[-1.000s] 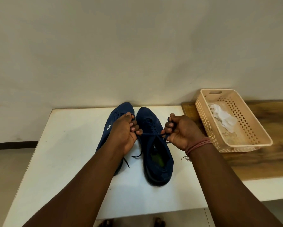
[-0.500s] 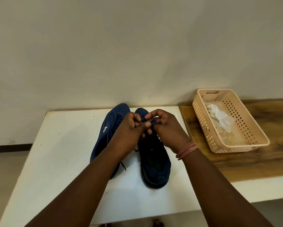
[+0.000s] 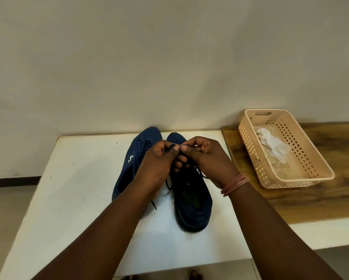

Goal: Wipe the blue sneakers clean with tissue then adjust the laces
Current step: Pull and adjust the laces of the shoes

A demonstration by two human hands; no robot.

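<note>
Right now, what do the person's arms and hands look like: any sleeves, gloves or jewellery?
Both forearms are bare, with no sleeves in view, and neither the left hand nor the right hand wears a glove. The one thing worn is a band of pinkish-red threads, wound several times round the right wrist. No ring or watch shows. The fingernails look short and unpainted.

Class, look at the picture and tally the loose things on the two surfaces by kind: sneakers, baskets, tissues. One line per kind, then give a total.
Blue sneakers: 2, the left sneaker and the right sneaker
Basket: 1
Tissue: 1, lying crumpled in the basket
Total: 4
</note>
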